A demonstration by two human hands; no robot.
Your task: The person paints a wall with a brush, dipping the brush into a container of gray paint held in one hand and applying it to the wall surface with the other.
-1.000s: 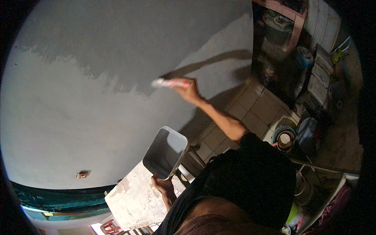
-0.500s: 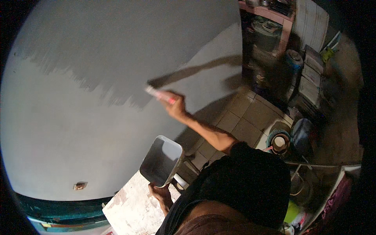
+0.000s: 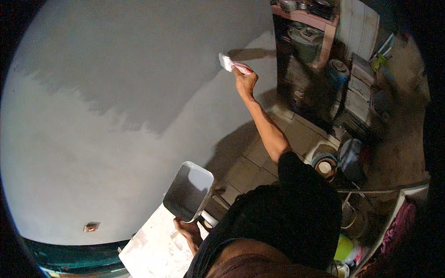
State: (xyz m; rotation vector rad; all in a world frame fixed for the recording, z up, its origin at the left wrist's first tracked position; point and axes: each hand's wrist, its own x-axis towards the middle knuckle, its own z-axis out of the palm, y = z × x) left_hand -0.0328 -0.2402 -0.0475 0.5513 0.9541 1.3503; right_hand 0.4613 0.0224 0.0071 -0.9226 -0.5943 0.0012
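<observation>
My right hand (image 3: pixel 246 79) is closed round the handle of a paintbrush (image 3: pixel 226 62), its pale bristles at the wall near the edge of the darker paint. The wall (image 3: pixel 116 167) is dark grey above and lighter grey below, with a ragged border between the two. My left hand (image 3: pixel 187 229) grips the lower rim of a rectangular paint tub (image 3: pixel 178 197) with rounded corners. Grey paint shows inside the tub, which is at the edge of a white, stained board-like surface (image 3: pixel 153 241). Part of my left hand's fingers is hidden by the tub.
A wall socket (image 3: pixel 92 227) sits low on the left, above a dark teal object (image 3: pixel 74 255). Tiled floor (image 3: pixel 252 167) lies to the right. Beyond it stand a pink-framed shelf (image 3: pixel 330 39) with pots, a blue-lidded container (image 3: pixel 339 69) and a round bucket (image 3: pixel 324 167).
My right hand has carried the paintbrush up and to the right along the wall, and the arm is straighter. My left hand stays on the tub.
</observation>
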